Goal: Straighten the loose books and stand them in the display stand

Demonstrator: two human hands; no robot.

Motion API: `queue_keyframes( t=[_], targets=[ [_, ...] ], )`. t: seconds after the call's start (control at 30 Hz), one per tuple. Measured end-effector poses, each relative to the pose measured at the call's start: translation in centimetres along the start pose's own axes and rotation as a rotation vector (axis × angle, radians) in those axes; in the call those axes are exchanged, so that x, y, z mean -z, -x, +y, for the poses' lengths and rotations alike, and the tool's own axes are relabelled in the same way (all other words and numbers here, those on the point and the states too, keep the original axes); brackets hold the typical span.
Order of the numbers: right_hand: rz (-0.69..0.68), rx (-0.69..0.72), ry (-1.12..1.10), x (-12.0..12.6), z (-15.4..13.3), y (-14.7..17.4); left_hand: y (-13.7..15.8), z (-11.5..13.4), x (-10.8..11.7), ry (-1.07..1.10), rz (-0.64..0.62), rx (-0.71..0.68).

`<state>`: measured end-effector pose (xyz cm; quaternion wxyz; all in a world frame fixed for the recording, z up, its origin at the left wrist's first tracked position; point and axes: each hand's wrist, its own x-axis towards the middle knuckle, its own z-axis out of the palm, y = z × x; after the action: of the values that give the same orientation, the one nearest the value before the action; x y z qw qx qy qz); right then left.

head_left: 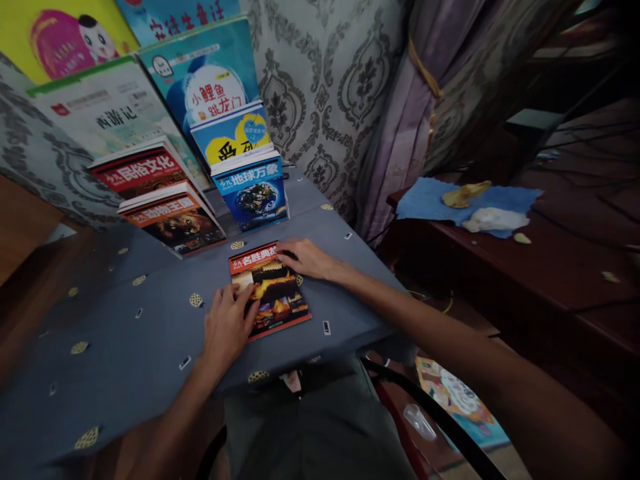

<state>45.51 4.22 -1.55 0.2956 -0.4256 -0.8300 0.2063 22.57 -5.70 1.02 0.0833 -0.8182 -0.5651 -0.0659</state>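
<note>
A thin book (275,293) with a red top band and a dark golden cover lies flat near the table's front edge. My left hand (229,319) rests at its left side, fingers spread and fingertips on the cover. Over the upper right corner lies my right hand (303,259), its fingers stretched onto the title and partly covering it. Neither hand is wrapped around the book. Just behind it stand a blue book with a globe (254,197) and an orange-topped book with a lion (175,223).
Taller picture books (200,87) stand at the back against the patterned curtain (320,87). The table (150,347) has a grey-blue cloth. To the right, a dark red wooden surface (570,267) bears a blue cloth (425,200). A book (457,400) and a clear cup (420,422) lie on the floor.
</note>
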Motion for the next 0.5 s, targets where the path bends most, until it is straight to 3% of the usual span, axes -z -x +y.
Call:
queue_keyframes(
  t=[0.17,0.37,0.5],
  targets=[
    [0.01,0.027,0.012,-0.5,1.2,-0.6,0.2,1.2,0.3,-0.022,-0.003,-0.049],
    [0.023,0.071,-0.032,-0.8,1.4,0.8,0.7,3.8,-0.6,0.16,0.026,-0.298],
    [0.034,0.054,-0.101,-0.3,1.1,2.0,0.7,5.2,-1.1,0.127,0.029,-0.306]
  ],
)
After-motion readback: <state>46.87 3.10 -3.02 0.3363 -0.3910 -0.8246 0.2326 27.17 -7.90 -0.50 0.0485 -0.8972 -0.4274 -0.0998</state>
